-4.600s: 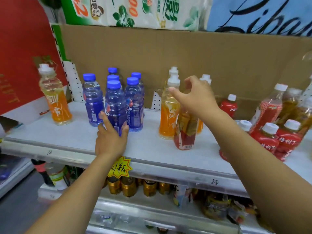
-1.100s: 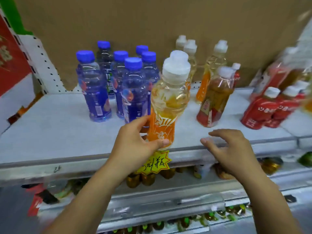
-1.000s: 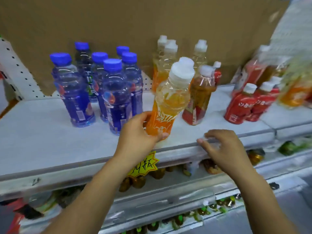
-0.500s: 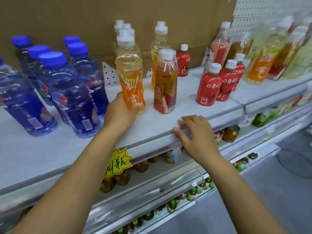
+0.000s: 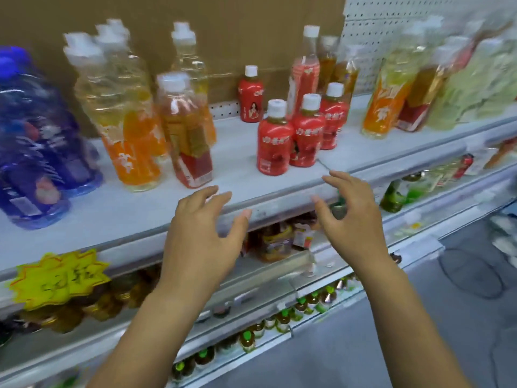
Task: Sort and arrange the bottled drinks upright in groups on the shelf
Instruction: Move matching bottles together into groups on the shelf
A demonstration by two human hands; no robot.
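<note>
Bottled drinks (image 5: 272, 141), glossy clear plastic, standing upright on the matte white shelf (image 5: 126, 214); left hand (image 5: 201, 233) and right hand (image 5: 352, 219) hovering empty, fingers loosely spread.

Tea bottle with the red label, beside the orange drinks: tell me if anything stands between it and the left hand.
Nothing visible. The left hand hangs open at the edge of the shelf, and only its bare top lies between hand and tea bottle.

a yellow star-shaped price tag (image 5: 57, 278) hangs low and left of the left hand (image 5: 201, 239). brown cardboard (image 5: 237, 29) stands far beyond it, white pegboard (image 5: 375, 26) beyond the right hand (image 5: 352, 219). grey floor (image 5: 419, 345) lies below the right hand.
</note>
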